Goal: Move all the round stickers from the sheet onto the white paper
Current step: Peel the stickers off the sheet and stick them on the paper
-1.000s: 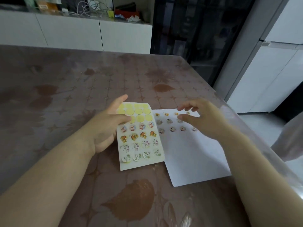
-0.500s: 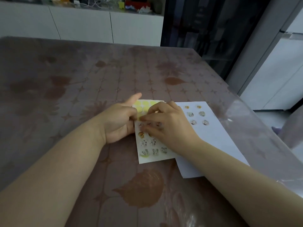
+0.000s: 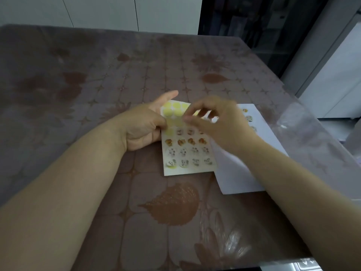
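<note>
The left hand (image 3: 142, 127) grips the sticker sheet (image 3: 188, 170), the blurred right hand's (image 3: 221, 124) hold is unclear, and hasty peeling could crease 1 round sticker (image 3: 181, 142).

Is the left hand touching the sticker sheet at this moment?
Touching. The head view shows the left hand gripping the left edge of the sticker sheet: its thumb lies on top of the sheet, with no gap.
</note>
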Tool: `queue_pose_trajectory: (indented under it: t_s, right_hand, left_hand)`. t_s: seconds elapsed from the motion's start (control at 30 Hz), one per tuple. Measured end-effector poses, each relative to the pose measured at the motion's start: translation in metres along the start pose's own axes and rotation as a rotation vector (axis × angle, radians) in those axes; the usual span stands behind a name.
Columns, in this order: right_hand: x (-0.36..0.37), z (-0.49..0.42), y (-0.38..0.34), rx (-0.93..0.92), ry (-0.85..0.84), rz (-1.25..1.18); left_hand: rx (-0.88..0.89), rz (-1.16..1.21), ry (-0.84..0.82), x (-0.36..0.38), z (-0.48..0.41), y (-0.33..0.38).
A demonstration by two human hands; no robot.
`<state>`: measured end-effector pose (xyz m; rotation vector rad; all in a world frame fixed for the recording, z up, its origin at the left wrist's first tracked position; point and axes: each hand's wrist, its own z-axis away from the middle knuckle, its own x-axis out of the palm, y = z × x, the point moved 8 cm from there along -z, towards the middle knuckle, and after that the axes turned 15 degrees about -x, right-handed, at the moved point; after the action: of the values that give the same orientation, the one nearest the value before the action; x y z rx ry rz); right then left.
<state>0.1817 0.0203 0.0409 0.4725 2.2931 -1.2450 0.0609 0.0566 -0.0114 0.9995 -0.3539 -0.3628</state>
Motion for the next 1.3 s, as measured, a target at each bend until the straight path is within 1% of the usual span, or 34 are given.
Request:
queue_pose_trajectory:
  t_s: [0.07,0.1,0.13,0.2,0.27,0.33,0.4,0.63,0.87,1.03,1.3]
  right_hand:
    - [-0.036,0.000,0.010,0.096,0.074,0.024]
    - [-0.051,0.003,0.018,0.173,0.070,0.037]
    - [-0.060,0.009,0.029,0.255,0.029,0.051]
    - [-0.062,0.022,0.046,0.394,-0.119,0.068]
    - [-0.049,0.028,0.052,0.447,-0.226,0.050]
    - [-0.036,0.029,0.050,0.442,-0.283,0.063]
    - [-0.029,0.029,0.048,0.441,-0.298,0.083]
    - [-0.025,0.028,0.048,0.436,-0.245,0.094]
    - [-0.021,0.026,0.048,0.415,-0.274,0.140]
    - [-0.028,0.028,0.058,0.493,-0.255,0.231]
    - [-0.020,0.025,0.055,0.405,-0.271,0.233]
  left_hand:
    - [0.041,-0.003,0.109,-0.013,-0.001,0.005]
    - [0.063,-0.003,0.180,-0.022,-0.001,0.008]
    - [0.084,0.000,0.250,-0.031,-0.001,0.010]
    - [0.106,0.002,0.354,-0.044,-0.001,0.012]
    - [0.109,-0.012,0.391,-0.048,-0.001,0.012]
    - [0.103,-0.034,0.376,-0.046,-0.002,0.011]
    - [0.095,-0.044,0.349,-0.042,-0.002,0.010]
    - [0.064,-0.050,0.315,-0.033,-0.001,0.007]
    - [0.052,-0.063,0.275,-0.029,0.000,0.007]
    - [0.059,-0.049,0.243,-0.028,0.000,0.007]
    - [0.061,-0.007,0.188,-0.024,-0.001,0.008]
